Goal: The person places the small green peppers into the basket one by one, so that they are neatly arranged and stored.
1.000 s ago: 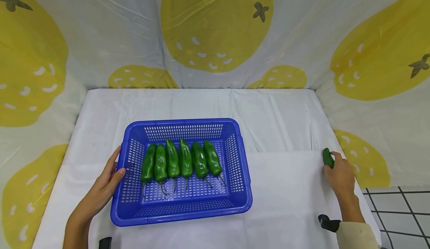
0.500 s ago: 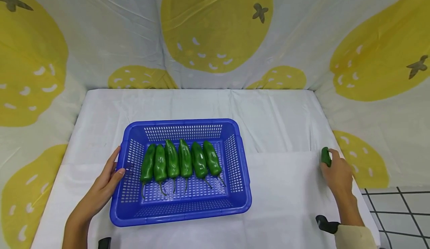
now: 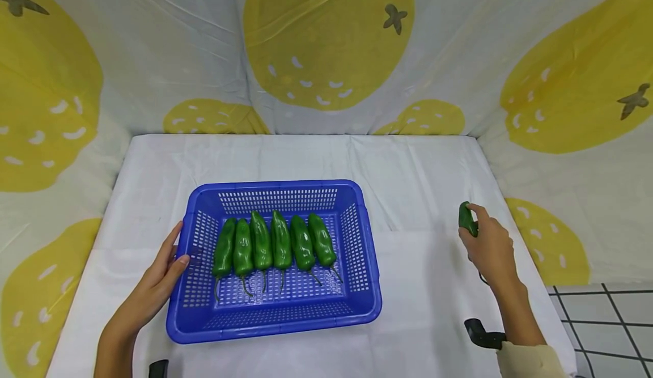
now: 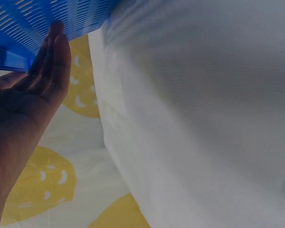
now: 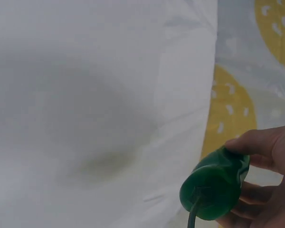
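A blue plastic basket [image 3: 275, 334] with slotted walls stands on the white cloth, slightly turned. Inside it, several glossy green peppers [image 3: 262, 242] lie side by side in a row, stems toward the near side. My left hand [image 3: 150, 290] rests against the basket's left side. Its fingers are nearly straight along the outer wall, as the left wrist view shows, and the thumb is at the rim. My right hand [image 3: 490, 247] pinches another green pepper [image 5: 211, 187] between thumb and fingers, above the cloth right of the basket. The pepper's stem hangs down.
White cloth [image 3: 408, 293] covers the table. Fabric walls [image 3: 329, 38] with yellow fruit prints enclose the back and sides. A tiled floor [image 3: 612, 321] shows past the right edge. Black wrist mounts [image 3: 482, 334] sit by both forearms.
My right hand has moved left and away from me, carrying the pepper up off the right part of the cloth. The left hand and the basket stay put.
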The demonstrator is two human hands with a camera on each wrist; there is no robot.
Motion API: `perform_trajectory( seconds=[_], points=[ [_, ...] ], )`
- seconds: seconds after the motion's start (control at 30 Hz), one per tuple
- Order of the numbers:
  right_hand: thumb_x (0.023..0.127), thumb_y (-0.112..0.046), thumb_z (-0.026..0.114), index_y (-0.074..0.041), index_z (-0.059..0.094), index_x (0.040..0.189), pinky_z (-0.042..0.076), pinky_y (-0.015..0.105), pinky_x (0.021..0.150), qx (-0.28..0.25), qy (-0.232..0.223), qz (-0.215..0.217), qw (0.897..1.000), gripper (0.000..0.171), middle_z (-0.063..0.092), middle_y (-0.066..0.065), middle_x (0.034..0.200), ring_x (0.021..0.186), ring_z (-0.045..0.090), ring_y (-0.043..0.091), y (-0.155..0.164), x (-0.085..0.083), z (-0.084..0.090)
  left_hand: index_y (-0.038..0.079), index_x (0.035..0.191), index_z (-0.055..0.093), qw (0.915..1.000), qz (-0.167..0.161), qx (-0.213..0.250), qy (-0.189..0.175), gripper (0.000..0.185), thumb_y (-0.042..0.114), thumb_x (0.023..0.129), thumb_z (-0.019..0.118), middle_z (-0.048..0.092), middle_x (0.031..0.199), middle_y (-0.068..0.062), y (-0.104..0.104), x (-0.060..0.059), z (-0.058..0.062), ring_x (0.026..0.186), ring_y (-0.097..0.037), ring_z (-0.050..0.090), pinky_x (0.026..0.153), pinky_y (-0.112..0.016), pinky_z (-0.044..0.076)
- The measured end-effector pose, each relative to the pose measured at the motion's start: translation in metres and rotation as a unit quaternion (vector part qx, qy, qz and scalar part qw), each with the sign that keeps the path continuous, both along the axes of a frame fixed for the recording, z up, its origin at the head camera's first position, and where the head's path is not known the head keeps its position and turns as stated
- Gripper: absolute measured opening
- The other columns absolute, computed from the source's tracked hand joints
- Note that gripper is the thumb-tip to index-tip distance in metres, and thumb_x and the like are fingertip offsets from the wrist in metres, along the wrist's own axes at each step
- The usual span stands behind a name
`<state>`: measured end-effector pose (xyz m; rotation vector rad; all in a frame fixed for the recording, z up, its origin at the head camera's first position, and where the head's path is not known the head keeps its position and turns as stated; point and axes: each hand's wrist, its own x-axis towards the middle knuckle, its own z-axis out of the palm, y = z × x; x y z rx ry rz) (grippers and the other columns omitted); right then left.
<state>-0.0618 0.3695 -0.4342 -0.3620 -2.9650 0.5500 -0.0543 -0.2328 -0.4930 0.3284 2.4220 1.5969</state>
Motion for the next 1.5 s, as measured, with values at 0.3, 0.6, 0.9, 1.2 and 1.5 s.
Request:
perform_trajectory(
  seconds=[0.3,0.6,0.9,1.2,1.5],
  points=[
    [0.092,-0.006,0.067,0.001,0.047,0.141,0.052,0.035,0.044,-0.029,0.012,0.069,0.997,0.054,0.064,0.031,0.096,0.069,0.067,0.038,-0.04,-0.005,0.03,0.027,0.161,-0.002,1.0,0.0,0.003,-0.003,0.066,0.015,0.109,0.037,0.044,0.135,-0.03,0.001,0.0,0.001,0.108,-0.052,0.058,0.075,-0.049,0.059],
    [0.094,-0.009,0.067,-0.008,0.048,0.142,0.053,0.027,0.043,-0.083,0.007,0.108,0.991,0.052,0.068,0.022,0.098,0.073,0.069,0.03,-0.08,-0.01,0.052,0.028,0.161,-0.002,1.0,0.0,0.0,-0.007,0.066,0.015,0.109,0.037,0.041,0.14,-0.032,0.001,0.0,0.001,0.111,-0.054,0.056,0.076,-0.05,0.059],
    [0.095,-0.014,0.068,-0.016,0.049,0.143,0.057,0.029,0.049,-0.134,-0.009,0.14,0.981,0.051,0.068,0.019,0.103,0.085,0.069,0.032,-0.121,-0.019,0.064,0.027,0.161,-0.001,1.0,0.002,-0.006,0.0,0.067,0.014,0.108,0.038,0.046,0.133,-0.028,-0.001,0.0,0.0,0.108,-0.042,0.061,0.075,-0.048,0.06],
    [0.095,-0.016,0.068,-0.018,0.049,0.143,0.058,0.03,0.053,-0.171,-0.025,0.16,0.972,0.051,0.068,0.016,0.104,0.089,0.068,0.029,-0.158,-0.031,0.061,0.026,0.161,-0.001,1.0,0.001,-0.001,0.005,0.068,0.013,0.108,0.038,0.045,0.133,-0.029,0.0,-0.001,0.0,0.108,-0.046,0.06,0.074,-0.049,0.059],
    [0.093,-0.02,0.068,-0.018,0.052,0.14,0.056,0.029,0.056,-0.169,-0.05,0.186,0.966,0.05,0.067,0.012,0.096,0.081,0.065,0.024,-0.189,-0.042,0.057,0.026,0.161,-0.001,1.0,0.0,-0.003,0.004,0.067,0.014,0.108,0.038,0.045,0.135,-0.03,0.0,-0.001,0.001,0.109,-0.045,0.06,0.076,-0.049,0.059]
  ],
)
